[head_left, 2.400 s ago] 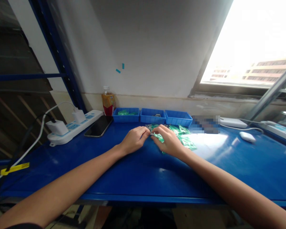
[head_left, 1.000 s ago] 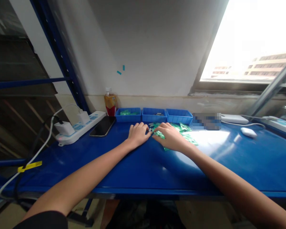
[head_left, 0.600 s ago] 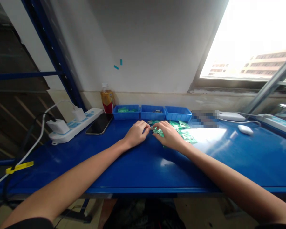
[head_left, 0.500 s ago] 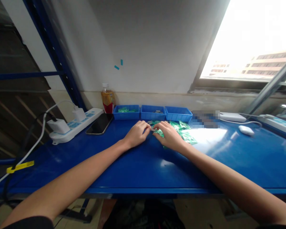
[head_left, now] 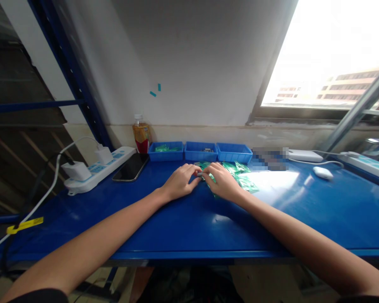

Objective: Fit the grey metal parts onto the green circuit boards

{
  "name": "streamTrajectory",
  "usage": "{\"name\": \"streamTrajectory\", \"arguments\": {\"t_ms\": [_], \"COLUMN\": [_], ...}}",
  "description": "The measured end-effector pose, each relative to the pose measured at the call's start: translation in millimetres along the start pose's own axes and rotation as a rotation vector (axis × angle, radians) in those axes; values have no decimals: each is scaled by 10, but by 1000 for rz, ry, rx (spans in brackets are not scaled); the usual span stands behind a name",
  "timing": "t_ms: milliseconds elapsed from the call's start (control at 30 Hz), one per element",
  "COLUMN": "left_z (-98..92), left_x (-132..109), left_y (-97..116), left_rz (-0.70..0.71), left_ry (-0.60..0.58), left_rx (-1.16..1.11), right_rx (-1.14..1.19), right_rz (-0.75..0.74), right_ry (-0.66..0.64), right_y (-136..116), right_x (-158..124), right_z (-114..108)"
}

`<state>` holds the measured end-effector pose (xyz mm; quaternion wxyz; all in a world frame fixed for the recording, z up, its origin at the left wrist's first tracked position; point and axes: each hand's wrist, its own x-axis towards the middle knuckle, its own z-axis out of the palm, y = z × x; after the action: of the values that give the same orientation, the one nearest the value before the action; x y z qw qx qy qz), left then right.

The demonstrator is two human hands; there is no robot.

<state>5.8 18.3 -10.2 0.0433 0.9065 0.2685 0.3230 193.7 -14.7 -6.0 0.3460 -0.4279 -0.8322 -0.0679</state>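
Observation:
My left hand (head_left: 180,182) and my right hand (head_left: 221,180) meet over the middle of the blue table. Between their fingertips is a small light-coloured metallic piece (head_left: 200,174), pinched from both sides; it is too small for me to name its kind. Green plastic packets (head_left: 244,182) lie spread under and beyond my right hand, which partly covers them. Behind the hands stand three blue bins: the left bin (head_left: 166,157) holds green packets, the middle bin (head_left: 200,156) holds small metallic parts, and the right bin (head_left: 234,158) shows nothing above its rim.
On the left are a phone (head_left: 131,167), a white power strip (head_left: 97,170) with chargers, and a drink bottle (head_left: 142,134). To the right lie a white earbud case (head_left: 322,173), a white power adapter (head_left: 305,155) with its cable and another power strip (head_left: 371,163).
My two hands have come slightly closer together, and the fingertips of my right hand now rest on the small piece. The view has shifted a little.

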Motion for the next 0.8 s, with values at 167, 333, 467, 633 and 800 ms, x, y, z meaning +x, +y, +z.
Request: {"name": "streamTrajectory", "arguments": {"t_ms": [167, 333, 467, 633, 800], "left_z": [12, 7, -7, -16, -3], "left_x": [4, 8, 16, 12, -8], "left_y": [-13, -7, 9, 10, 3], "left_rz": [-12, -22, -20, -25, -33], "left_ry": [13, 17, 12, 7, 44], "left_rx": [31, 41, 41, 30, 15], "right_rx": [21, 46, 27, 20, 34], "right_rz": [15, 27, 4, 12, 17], "right_ry": [-3, 29, 21, 30, 25], "right_y": [17, 10, -2, -8, -9], "right_x": [-6, -18, -12, -6, -6], "right_z": [10, -5, -24, -26, -23]}}
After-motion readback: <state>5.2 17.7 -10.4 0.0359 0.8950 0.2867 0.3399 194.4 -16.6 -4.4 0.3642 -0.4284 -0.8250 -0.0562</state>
